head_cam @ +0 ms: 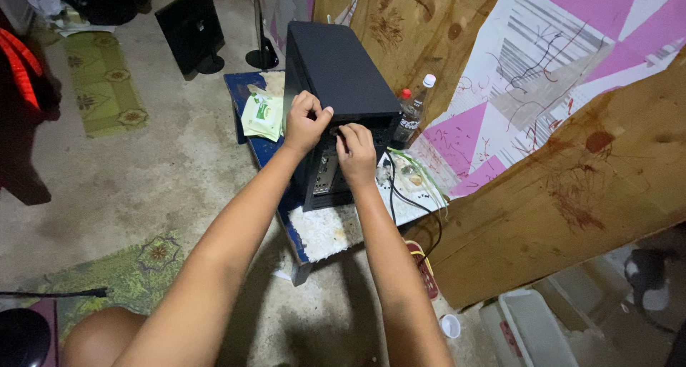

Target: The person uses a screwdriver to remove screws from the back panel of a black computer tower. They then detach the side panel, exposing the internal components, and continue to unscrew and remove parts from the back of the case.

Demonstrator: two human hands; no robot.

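Note:
A black desktop computer case stands on a low blue table with a worn white top. Its rear panel with ports faces me. My left hand grips the upper rear corner of the case, fingers curled over the edge. My right hand presses its fingertips against the top of the rear panel, pinching something small and dark that I cannot make out. Black cables trail from the back of the case across the table.
A green and white packet lies on the table left of the case. Two plastic bottles stand to its right against a wooden wall. A black monitor sits on the concrete floor. Green mats, a power strip and a white bin lie around.

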